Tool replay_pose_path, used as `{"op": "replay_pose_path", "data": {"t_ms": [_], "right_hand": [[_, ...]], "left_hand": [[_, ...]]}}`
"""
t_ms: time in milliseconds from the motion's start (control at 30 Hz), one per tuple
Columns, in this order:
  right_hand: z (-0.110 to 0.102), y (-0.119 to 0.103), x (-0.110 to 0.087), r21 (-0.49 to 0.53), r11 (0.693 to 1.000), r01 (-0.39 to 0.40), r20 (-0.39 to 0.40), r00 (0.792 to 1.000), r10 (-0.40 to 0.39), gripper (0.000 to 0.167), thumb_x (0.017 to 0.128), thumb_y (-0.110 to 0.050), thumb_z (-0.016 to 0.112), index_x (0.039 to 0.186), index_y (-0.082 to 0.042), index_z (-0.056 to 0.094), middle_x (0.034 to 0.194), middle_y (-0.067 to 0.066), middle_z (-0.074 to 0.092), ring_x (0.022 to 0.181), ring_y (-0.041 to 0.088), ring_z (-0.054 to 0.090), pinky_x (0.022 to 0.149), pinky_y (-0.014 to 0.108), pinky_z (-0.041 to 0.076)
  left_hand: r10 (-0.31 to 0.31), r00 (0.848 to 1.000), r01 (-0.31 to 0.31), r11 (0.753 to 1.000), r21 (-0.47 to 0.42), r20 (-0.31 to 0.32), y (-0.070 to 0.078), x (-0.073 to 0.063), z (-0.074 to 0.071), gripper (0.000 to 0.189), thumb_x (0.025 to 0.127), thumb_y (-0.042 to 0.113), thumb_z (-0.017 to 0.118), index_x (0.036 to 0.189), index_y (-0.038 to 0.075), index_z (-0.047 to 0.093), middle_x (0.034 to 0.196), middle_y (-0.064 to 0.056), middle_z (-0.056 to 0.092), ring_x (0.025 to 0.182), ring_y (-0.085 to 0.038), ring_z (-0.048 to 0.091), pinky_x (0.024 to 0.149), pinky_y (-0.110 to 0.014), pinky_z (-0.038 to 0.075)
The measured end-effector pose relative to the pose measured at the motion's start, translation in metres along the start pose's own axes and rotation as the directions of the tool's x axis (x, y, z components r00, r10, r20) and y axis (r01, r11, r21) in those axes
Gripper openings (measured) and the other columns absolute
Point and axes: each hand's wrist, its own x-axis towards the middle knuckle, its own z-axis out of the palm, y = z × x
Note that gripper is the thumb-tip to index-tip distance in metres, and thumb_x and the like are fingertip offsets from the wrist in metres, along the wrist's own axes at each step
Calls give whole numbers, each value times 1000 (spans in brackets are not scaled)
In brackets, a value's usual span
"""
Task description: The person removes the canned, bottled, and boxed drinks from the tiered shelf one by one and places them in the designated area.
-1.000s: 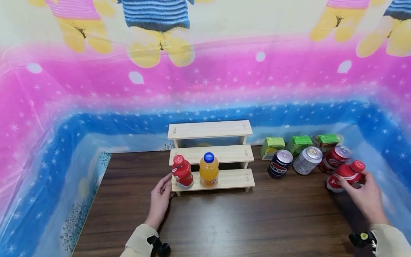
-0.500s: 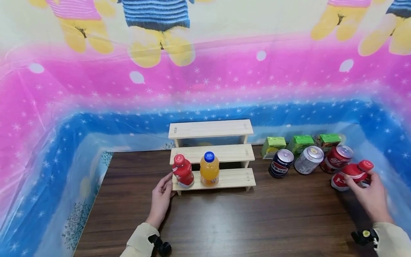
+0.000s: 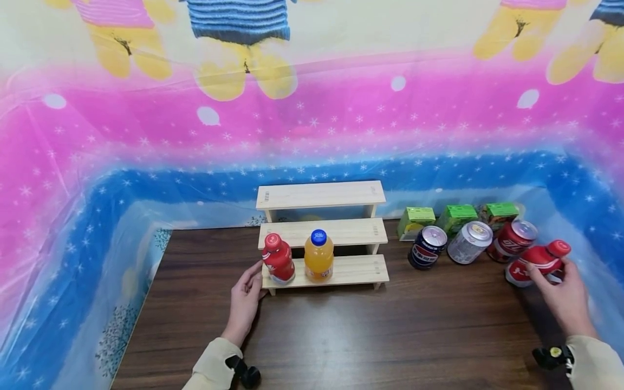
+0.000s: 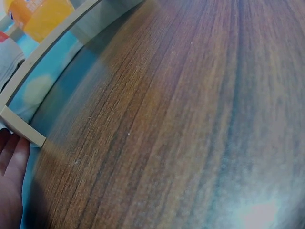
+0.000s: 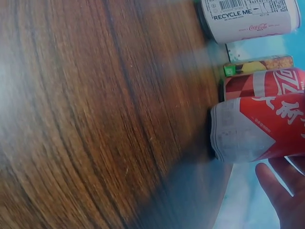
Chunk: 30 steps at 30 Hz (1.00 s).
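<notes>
In the head view my right hand (image 3: 565, 298) holds a red plastic drink bottle (image 3: 536, 264) by its side, thumb on the near face. The bottle leans right, its base close to the table; its white lettering shows in the right wrist view. My left hand (image 3: 245, 300) touches the left end of a three-step wooden shelf (image 3: 351, 271), fingers against the lowest step's leg in the left wrist view. On that lowest step stand another red bottle (image 3: 279, 264) and an orange drink bottle (image 3: 319, 260) with a blue cap.
Right of the shelf stand a dark blue can (image 3: 426, 250), a silver can (image 3: 469, 244) and a red can (image 3: 512, 242), the last just behind the held bottle. Behind them are green drink cartons (image 3: 458, 216). A patterned cloth (image 3: 312, 124) borders the brown table (image 3: 341, 336).
My right hand has carried the red bottle a little to the right and back, closer to the red can. My left hand stays at the shelf's end.
</notes>
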Motion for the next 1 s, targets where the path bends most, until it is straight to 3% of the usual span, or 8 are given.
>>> {"op": "replay_pose_path", "data": {"t_ms": [200, 333, 467, 567, 667, 800, 1000], "right_hand": [[-1, 0, -6, 46, 998, -37, -16, 999, 37, 79, 101, -36, 67, 157, 5, 29, 140, 33, 43, 105, -8, 42, 70, -2, 39], [3, -9, -15, 94, 989, -118, -56, 991, 124, 82, 102, -37, 66, 163, -4, 22, 152, 29, 38, 120, 4, 48, 80, -4, 40], [12, -23, -27, 148, 968, -200, -202, 952, 228, 73, 104, -36, 60, 163, -14, 24, 158, 20, 36, 135, 21, 45, 104, 7, 39], [20, -31, -33, 163, 964, -209, -331, 909, 253, 59, 107, -36, 52, 159, -16, 33, 157, 14, 37, 135, 17, 43, 112, 21, 38], [24, -40, -38, 142, 976, -167, -421, 882, 212, 48, 108, -35, 49, 150, -13, 46, 142, -4, 47, 122, 1, 45, 104, 19, 40], [26, -55, -43, 131, 991, -32, -467, 880, 90, 40, 107, -28, 51, 136, -3, 61, 115, -30, 42, 102, -14, 40, 90, 13, 41], [32, -85, -54, 141, 979, 148, -433, 898, -73, 32, 106, -20, 54, 124, 4, 66, 106, -32, 47, 94, -10, 47, 80, 11, 36]], "left_hand": [[7, 1000, -7, 1000, 13, -13, 0, 1, 4, 39, 111, 20, 52, 150, 18, 58, 108, -8, 63, 113, -13, 64, 88, -24, 60], [14, 1000, -14, 1000, 10, -12, 1, 2, 4, 39, 111, 20, 53, 150, 17, 58, 105, -8, 62, 112, -9, 64, 88, -24, 60], [10, 1000, -10, 1000, 3, -4, 0, 1, 2, 40, 111, 20, 53, 150, 16, 57, 101, -6, 57, 110, -11, 63, 88, -25, 60], [-1, 1000, 1, 1000, 1, 2, 0, 0, 0, 40, 111, 20, 52, 151, 16, 56, 103, -3, 55, 108, -9, 62, 88, -25, 60], [-3, 1000, 3, 1000, 1, 3, 1, -1, -1, 41, 111, 21, 52, 152, 16, 55, 101, -4, 54, 105, -6, 62, 88, -24, 60], [5, 1000, -5, 1000, -10, -1, 3, -2, -1, 41, 111, 21, 53, 151, 16, 56, 97, -4, 51, 104, -5, 61, 87, -23, 60], [9, 1000, -9, 1000, -17, -5, 3, -2, -1, 40, 111, 18, 52, 150, 15, 57, 96, -4, 54, 105, -3, 63, 87, -23, 60]]}}
